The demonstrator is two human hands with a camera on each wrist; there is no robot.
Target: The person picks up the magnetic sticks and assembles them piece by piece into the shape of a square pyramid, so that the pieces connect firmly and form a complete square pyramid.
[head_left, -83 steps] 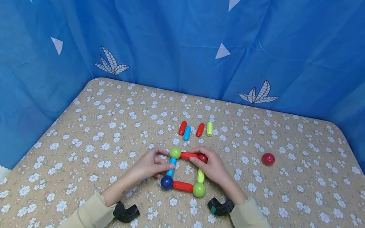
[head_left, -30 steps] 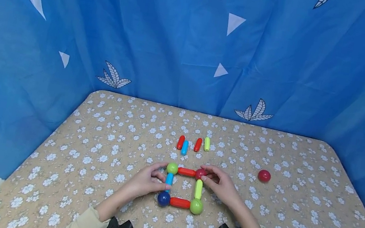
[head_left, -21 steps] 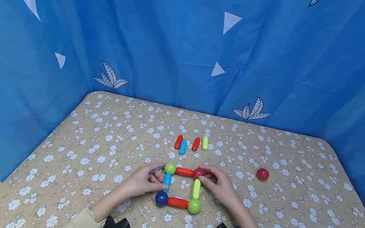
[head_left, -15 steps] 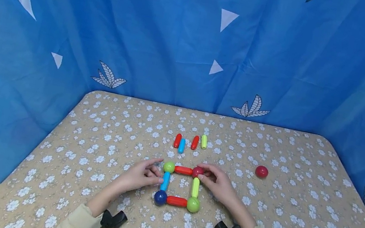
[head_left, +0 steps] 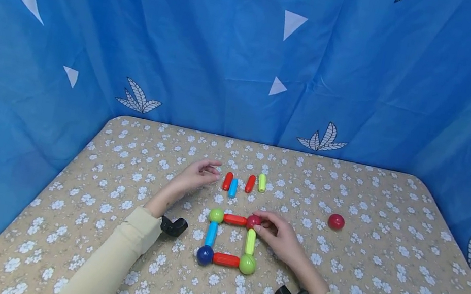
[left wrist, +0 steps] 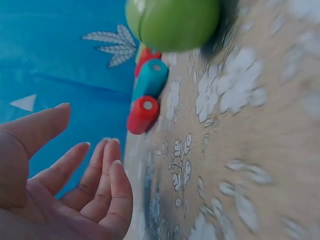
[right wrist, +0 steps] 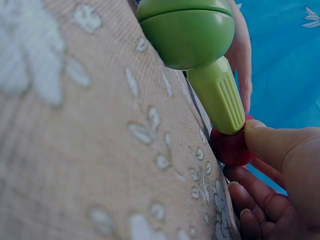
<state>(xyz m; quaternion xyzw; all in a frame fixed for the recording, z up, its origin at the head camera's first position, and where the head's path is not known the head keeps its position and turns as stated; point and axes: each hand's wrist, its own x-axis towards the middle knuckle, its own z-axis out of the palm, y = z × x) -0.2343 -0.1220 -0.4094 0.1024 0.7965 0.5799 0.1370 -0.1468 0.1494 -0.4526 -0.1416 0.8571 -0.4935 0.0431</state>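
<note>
A square of magnetic rods and balls lies on the table: a red rod [head_left: 226, 260] near me, another red rod [head_left: 235, 220] at the far side, a blue rod [head_left: 211, 234] and a yellow-green rod [head_left: 250, 242] at the sides. Green balls [head_left: 216, 215], a dark blue ball [head_left: 205, 255] and a dark red ball [head_left: 253, 221] form its corners. My right hand [head_left: 278, 238] pinches the dark red ball between thumb and fingers. Beyond the square, my left hand [head_left: 196, 176] is spread and holds nothing, its fingertips just left of a loose red rod [head_left: 227, 181].
Beside that rod lie a loose blue rod [head_left: 233, 188], a second red rod [head_left: 250, 184] and a yellow-green rod [head_left: 262, 182]. A loose red ball [head_left: 336, 221] sits to the right. Blue curtain [head_left: 213, 51] hangs behind the flowered tablecloth [head_left: 382, 273].
My left hand has let go of the square's left side and moved forward toward the loose rods. My right hand, first over the far red rod, now stays at the dark red ball.
</note>
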